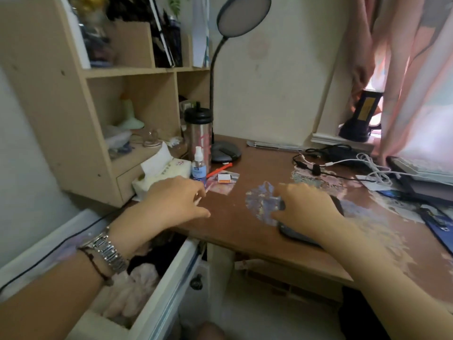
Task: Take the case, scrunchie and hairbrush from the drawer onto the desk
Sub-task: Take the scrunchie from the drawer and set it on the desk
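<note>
A dark oval case lies on the brown desk near its front edge. My right hand is clamped over the case from above, and its fingertips touch a shimmery pale-blue scrunchie lying just left of the case. My left hand hovers over the desk's front-left corner, fingers spread and holding nothing. Below it the white drawer stands pulled out, with a fluffy pink item and dark things inside. I cannot make out a hairbrush.
A tissue pack, spray bottle, steel tumbler and lamp base crowd the desk's back left by the wooden shelf unit. Cables and a keyboard fill the right. Small cards lie mid-desk.
</note>
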Tool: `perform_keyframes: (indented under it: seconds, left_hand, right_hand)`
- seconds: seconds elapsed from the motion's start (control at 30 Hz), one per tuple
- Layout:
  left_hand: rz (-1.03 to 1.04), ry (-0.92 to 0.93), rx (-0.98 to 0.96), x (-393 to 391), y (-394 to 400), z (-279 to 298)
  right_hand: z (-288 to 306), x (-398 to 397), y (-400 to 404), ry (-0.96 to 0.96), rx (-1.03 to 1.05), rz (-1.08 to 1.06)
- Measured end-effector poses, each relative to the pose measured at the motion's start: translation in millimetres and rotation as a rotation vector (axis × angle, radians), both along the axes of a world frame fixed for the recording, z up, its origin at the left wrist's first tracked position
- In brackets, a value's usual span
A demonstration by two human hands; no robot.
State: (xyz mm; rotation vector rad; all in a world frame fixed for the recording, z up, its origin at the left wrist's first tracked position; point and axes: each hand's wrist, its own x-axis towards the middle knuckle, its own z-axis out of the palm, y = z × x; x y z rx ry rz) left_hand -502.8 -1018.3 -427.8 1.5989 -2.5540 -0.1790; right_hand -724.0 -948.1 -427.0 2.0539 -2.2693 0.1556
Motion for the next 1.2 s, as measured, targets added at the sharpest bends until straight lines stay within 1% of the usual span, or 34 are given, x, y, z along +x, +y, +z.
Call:
perform_keyframes:
  seconds: [0.17,0.3,0.4,0.5,0.6,0.73,0.83,0.97,1.07,1.2]
  left_hand:
    - [0.063,0.018,0.032,72.8,5.2,1.6]
    - [0.111,0.006,0.041,122.7,8.8,-7.7]
    - [0.14,-0.001,0.055,149.7,9.0,-18.8]
    - [0.159,0.017,0.086,168.6,7.7,-31.0]
    - [0.163,0.009,0.119,182.2,7.3,-43.6]
    - [0.186,0.031,0.19,191.1,7.0,-64.9]
    - [0.182,0.044,0.202,191.3,6.2,-82.0]
    - [0.168,0.103,0.234,186.2,6.0,-100.4]
    - [0.173,0.133,0.28,187.8,5.4,-112.2]
    - [0.181,0.174,0.311,192.7,7.8,-118.9]
  right_hand:
    - [-5.4,63.5,-8.9,-0.073,-0.014,0.139]
    - [-11.8,107.2,-19.6,-0.15,0.044,0.218]
    - [-22.5,133.8,-28.3,-0.123,0.045,0.277]
    - [-32.6,155.3,-33.5,-0.144,0.079,0.306]
    - [-42.8,171.4,-36.8,-0.166,0.116,0.328]
    - [-63.6,185.0,-40.6,-0.252,0.168,0.362]
    - [-81.0,191.4,-46.0,-0.29,0.206,0.367]
    - [-103.1,196.4,-56.4,-0.346,0.241,0.388]
    - [-119.0,200.6,-65.7,-0.363,0.27,0.405]
    - [-137.4,207.9,-75.6,-0.336,0.319,0.424]
